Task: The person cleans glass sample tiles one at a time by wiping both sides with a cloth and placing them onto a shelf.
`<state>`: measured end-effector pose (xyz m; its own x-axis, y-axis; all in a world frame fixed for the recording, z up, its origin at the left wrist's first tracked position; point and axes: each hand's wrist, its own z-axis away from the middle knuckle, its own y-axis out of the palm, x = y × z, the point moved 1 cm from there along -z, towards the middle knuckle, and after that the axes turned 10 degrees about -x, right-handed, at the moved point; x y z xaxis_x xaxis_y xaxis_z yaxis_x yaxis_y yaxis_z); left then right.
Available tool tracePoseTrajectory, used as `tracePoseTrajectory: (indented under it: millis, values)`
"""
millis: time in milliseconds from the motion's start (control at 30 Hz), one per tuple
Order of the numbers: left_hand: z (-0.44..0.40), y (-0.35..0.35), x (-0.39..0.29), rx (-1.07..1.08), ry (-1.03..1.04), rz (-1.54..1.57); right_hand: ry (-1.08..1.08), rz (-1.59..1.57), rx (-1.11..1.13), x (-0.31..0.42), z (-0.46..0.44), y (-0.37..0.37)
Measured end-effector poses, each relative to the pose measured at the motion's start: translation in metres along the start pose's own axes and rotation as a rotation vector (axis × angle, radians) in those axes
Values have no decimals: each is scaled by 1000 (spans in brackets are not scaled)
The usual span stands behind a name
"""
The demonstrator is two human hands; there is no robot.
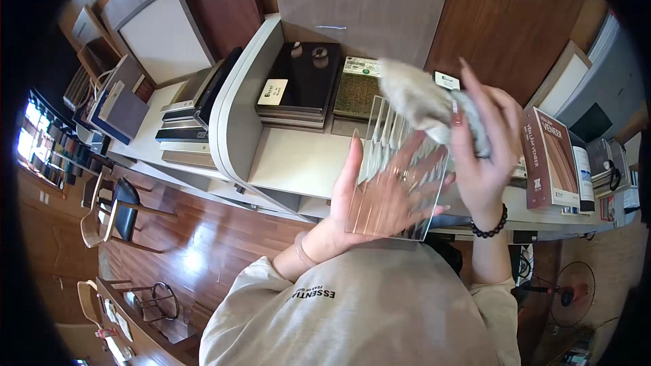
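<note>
In the head view my left hand (pixel 342 203) supports a clear ribbed glass-like sample panel (pixel 377 152) from behind. Its thumb lies along the left edge, and the spread fingers show through the panel. My right hand (pixel 489 149) grips a crumpled pale cloth (pixel 415 95) at the panel's upper right; whether the cloth touches the panel I cannot tell. The panel is held tilted in front of my chest, over the counter's front edge. Part of the cloth is blurred.
Dark glossy sample boards (pixel 308 71) are stacked on the white counter (pixel 291 156), beside a brown-green textured sample (pixel 356 95). A veneer catalogue box (pixel 553 156) stands at right. Further off are a chair (pixel 122 210) and a fan (pixel 571 295).
</note>
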<state>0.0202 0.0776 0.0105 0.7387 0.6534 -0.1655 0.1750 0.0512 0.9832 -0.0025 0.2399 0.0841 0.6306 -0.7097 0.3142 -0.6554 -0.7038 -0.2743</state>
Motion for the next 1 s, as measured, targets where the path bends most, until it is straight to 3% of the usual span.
tracePoseTrajectory:
  millis: [33, 167, 467, 567, 700, 733, 833, 1000]
  values:
    - [1, -1, 1, 1, -27, 15, -135, 69, 92, 7, -2, 10]
    - [7, 8, -5, -55, 69, -187, -123, -49, 229, 31, 5, 41]
    - [27, 10, -11, -10, 57, -75, -22, -263, 419, 46, 20, 60]
    - [36, 11, -24, -316, 229, -236, -55, -296, 439, 59, 23, 61]
    - [35, 3, -35, -359, 292, -35, -52, -294, 472, 74, 32, 54]
    - [34, 3, -36, -357, 287, -35, -71, -298, 491, 77, 34, 51]
    - [33, 6, -39, -80, 253, 5, -108, -301, 524, 84, 39, 44]
    - [27, 12, -38, -111, 126, 92, -217, -299, 588, 88, 43, 27]
